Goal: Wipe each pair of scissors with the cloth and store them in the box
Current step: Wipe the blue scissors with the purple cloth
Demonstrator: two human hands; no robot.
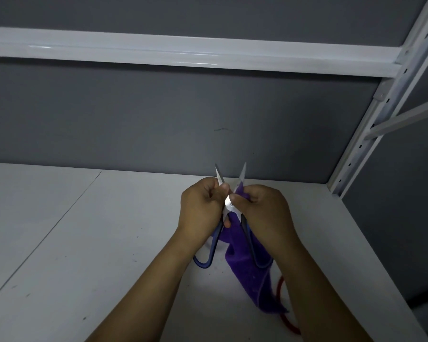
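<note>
Right now you are holding the scissors (230,206) up off the table (84,243), straight ahead of you and between your two hands. Their long axis is running away from you: the tips are pointing up and toward the back wall, and the blue handle loops are hanging down toward your wrists. The blades are standing apart in a V.

Your left hand (200,206) is curling round the metal on the left side, just by the pivot, and steadying the tool. Your right hand (262,208) is pinching the purple cloth (247,275) against the right blade (242,172) just above the pivot. The rest of the cloth is trailing down behind the right handle to the table.

Because the bare steel is lying beyond your right fingertips, the wiping stroke is probably going outward, from pivot to tip along that right blade. The right hand is the one placed to make it, while the left is anchoring. The left blade (218,172) is showing no cloth on it, so it looks not yet wiped at this grip.

A red loop (281,285) is peeking out beside the cloth's lower end; I cannot tell what it belongs to. The box is not showing anywhere in view.
</note>
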